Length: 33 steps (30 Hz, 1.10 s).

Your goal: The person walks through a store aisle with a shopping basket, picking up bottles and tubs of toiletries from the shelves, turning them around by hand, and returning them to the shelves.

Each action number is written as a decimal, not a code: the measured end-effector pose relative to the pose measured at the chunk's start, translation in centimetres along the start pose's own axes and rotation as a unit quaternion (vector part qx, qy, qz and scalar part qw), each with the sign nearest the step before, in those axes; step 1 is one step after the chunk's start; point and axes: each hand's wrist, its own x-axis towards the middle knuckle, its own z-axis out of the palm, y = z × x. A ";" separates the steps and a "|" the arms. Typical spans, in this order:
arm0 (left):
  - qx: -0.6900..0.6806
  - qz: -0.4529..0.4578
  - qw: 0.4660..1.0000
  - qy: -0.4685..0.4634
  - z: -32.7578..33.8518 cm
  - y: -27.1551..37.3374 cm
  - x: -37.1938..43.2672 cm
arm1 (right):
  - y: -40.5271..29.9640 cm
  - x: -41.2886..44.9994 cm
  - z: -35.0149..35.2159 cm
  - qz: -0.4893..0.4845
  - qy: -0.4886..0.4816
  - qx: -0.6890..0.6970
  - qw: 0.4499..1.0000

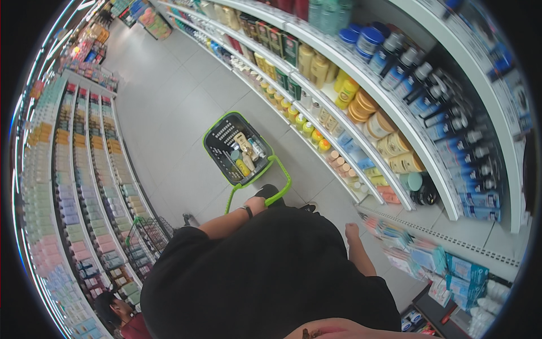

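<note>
My left hand (256,205) is closed around the bright green handle (284,169) of a dark grey shopping basket (218,163) with a green rim. Inside the basket lie several items, among them a cream-gold bottle (240,140), a yellow bottle (242,167) and a white bottle (256,148) with blue markings. A dark band circles my left wrist. Down by my right side hangs my right hand (351,231), away from the shelves. Its fingers are too small and turned away to read, and I see nothing held in it.
Shelves (355,108) of bottles, jars and pump bottles curve along the right. Hanging packets (427,254) are at the lower right. More stocked shelves (80,169) line the left, where a person (123,313) stands near a wire basket (148,239). The tiled floor (169,110) runs between.
</note>
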 end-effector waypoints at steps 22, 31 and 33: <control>-0.157 -0.004 0.988 -0.006 -19.5 -16.4 9.6 | -33.2 -3.2 13.4 -0.107 -0.068 -0.176 0.976; -0.206 -0.016 0.977 0.057 -22.5 -19.4 13.2 | -34.0 2.1 17.2 -0.020 -0.115 -0.177 0.977; -0.220 -0.011 0.973 0.068 -24.6 -20.1 14.1 | -35.4 4.6 18.6 -0.058 -0.112 -0.199 0.972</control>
